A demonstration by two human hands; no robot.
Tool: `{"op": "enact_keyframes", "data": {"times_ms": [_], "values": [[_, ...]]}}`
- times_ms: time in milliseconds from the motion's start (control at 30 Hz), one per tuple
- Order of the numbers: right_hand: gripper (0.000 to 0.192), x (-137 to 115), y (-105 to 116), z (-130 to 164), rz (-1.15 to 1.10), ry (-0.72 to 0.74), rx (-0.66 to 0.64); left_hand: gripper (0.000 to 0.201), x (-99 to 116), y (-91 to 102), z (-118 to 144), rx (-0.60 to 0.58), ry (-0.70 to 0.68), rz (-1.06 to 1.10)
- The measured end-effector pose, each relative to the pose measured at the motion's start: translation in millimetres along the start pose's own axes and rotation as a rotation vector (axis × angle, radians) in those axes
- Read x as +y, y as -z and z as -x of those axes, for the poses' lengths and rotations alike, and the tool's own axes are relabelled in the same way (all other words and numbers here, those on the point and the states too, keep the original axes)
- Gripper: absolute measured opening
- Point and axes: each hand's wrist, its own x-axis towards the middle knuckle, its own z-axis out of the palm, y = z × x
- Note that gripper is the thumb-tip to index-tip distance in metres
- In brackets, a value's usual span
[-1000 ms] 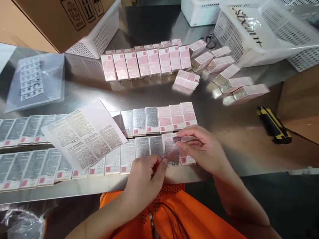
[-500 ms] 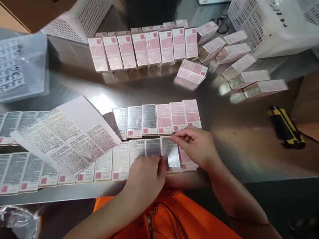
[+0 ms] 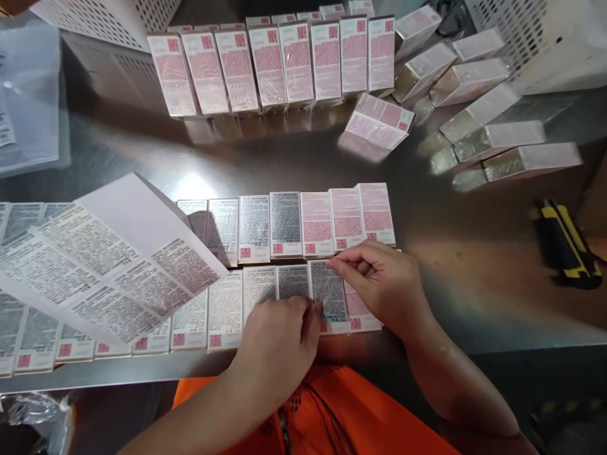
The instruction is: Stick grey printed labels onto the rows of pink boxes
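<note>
Now both my hands pinch grey printed label point(image 3: 327, 292) onto flat pink box point(image 3: 356, 309): left hand point(image 3: 279, 344) at bottom, right hand point(image 3: 379, 284) at top, on steel desk point(image 3: 474, 265).

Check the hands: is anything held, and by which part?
Nothing is lifted. The left hand and right hand press a dark printed label onto a boxed carton in the near row, fingertips at its lower-left and upper-right corners.

Two hands point(image 3: 279, 341), one utility knife point(image 3: 566, 243), one label sheet point(image 3: 109, 259).
</note>
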Motion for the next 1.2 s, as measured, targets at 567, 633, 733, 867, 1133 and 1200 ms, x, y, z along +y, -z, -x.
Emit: {"op": "enact_keyframes", "data": {"times_ms": [567,633,733,867,1133,1200], "values": [[0.011,-0.2,-1.6,1.5,0.039,0.020,0.024,0.038,-0.1,-1.6,-0.8,-0.013,0.009,-0.014],[0.010,-0.3,-1.6,1.8,0.029,0.014,0.020,0.037,-0.3,-1.6,-0.4,-0.017,0.015,-0.017],[0.010,-0.2,-2.1,2.3,0.024,0.011,0.020,0.038,-0.5,-0.9,-0.1,-0.021,0.016,-0.018],[0.010,0.3,-3.7,3.6,0.014,0.032,0.038,0.038,-0.4,-0.9,-0.4,-0.013,0.015,-0.025],[0.040,5.6,-2.9,7.3,-0.076,-0.025,0.079,0.039,2.4,0.5,0.6,-0.013,0.028,0.019],[0.049,7.5,-2.8,7.2,-0.130,-0.074,0.084,0.038,2.5,0.6,0.8,-0.013,0.033,0.032]]}}
